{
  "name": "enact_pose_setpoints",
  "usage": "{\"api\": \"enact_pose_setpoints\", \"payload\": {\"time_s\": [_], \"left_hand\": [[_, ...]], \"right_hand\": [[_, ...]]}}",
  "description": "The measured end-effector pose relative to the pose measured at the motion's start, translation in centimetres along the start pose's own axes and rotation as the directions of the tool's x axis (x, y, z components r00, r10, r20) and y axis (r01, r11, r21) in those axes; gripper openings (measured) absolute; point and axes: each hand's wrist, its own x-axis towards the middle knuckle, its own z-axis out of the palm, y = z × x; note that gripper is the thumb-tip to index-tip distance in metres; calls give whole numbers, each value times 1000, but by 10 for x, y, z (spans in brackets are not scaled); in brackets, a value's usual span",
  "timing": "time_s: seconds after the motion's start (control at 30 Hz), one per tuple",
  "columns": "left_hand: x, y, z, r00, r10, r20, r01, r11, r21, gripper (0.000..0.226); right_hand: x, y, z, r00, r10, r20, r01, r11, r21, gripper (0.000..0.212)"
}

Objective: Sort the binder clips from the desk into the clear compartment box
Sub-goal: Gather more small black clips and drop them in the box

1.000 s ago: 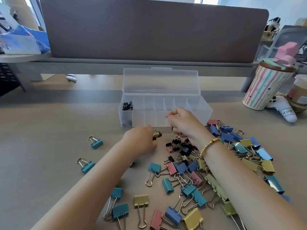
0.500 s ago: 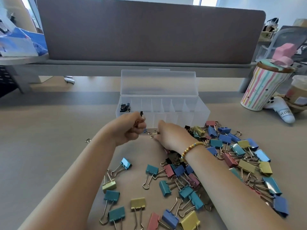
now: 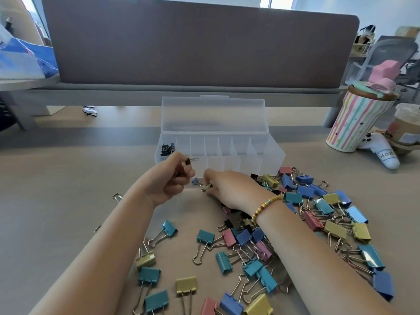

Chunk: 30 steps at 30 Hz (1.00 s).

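My left hand (image 3: pixel 176 178): fingers curled around small black binder clips (image 3: pixel 188 161), raised just before the clear plastic compartment box (image 3: pixel 268 153). My right hand (image 3: pixel 229 189): fingertips pinching 1 small gold clip (image 3: pixel 206 187) on the tan tabletop (image 3: pixel 68 201). Leftmost compartment: black clips (image 3: pixel 167 148). Right: heap of coloured binder clips (image 3: pixel 318 212).

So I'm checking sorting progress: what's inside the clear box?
The box holds small black clips in its leftmost compartment. The other compartments look empty through the plastic. The left hand covers part of the front wall, so that corner's floor is hidden.
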Motion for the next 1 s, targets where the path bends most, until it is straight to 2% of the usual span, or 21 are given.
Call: {"api": "enact_pose_setpoints", "payload": {"time_s": [0.1, 0.17, 0.27, 0.3, 0.33, 0.37, 0.4, 0.43, 0.47, 0.5, 0.57, 0.67, 0.73, 0.77, 0.93, 0.97, 1.0], "left_hand": [[-5, 4, -2, 993, 102, 60, -83, 962, -261, 21], [-6, 5, -1, 991, 117, 66, -89, 939, -334, 20], [-1, 2, 3, 998, 53, 14, -49, 975, -215, 25], [1, 0, 5, 999, 38, -29, -41, 994, -100, 33], [2, -1, 7, 995, 63, -78, -54, 993, 109, 37], [3, -3, 7, 984, 133, -116, -77, 914, 398, 36], [5, -6, 7, 964, 239, -115, -98, 723, 684, 30], [7, -9, 6, 941, 334, -46, -119, 458, 881, 24], [7, -11, 5, 930, 366, 36, -118, 204, 972, 23], [7, -13, 5, 930, 358, 89, -100, 11, 995, 27], [7, -14, 5, 942, 307, 132, -59, -234, 970, 28], [10, -17, 5, 947, 272, 168, -44, -411, 910, 23], [13, -17, 5, 955, 252, 154, -29, -440, 897, 24], [13, -17, 7, 963, 235, 134, -24, -420, 907, 26], [8, -16, 16, 983, 165, 83, -50, -197, 979, 22], [7, -15, 16, 984, 154, 90, -70, -132, 989, 19], [6, -14, 17, 984, 147, 101, -100, -12, 995, 17]], "right_hand": [[0, -2, 2, 999, -31, -31, 28, 995, -94, 20], [1, -4, 5, 998, -31, -56, 22, 989, -147, 18], [3, -7, 8, 997, -11, -78, -5, 980, -199, 15], [3, -8, 9, 997, -3, -80, -14, 978, -209, 16], [3, -8, 9, 997, 1, -83, -19, 976, -217, 18], [2, -8, 9, 996, 3, -85, -21, 975, -223, 19], [2, -7, 8, 996, 1, -86, -21, 974, -227, 21], [1, -7, 8, 996, -3, -88, -18, 973, -228, 22], [0, -6, 8, 996, -5, -87, -15, 974, -226, 23], [0, -4, 8, 997, -6, -81, -12, 975, -222, 24], [-3, -2, 7, 997, -15, -69, 0, 976, -216, 21], [-8, -4, 2, 999, -14, -28, 8, 978, -211, 19], [-10, -5, 0, 1000, 5, 1, -5, 979, -205, 20], [-9, -4, 0, 1000, 14, 7, -12, 980, -197, 20], [-2, 1, 8, 999, 43, 15, -41, 993, -107, 22], [-2, 1, 7, 999, 39, 9, -38, 996, -86, 24], [-2, 1, 4, 999, 42, 4, -41, 998, -37, 24]]}}
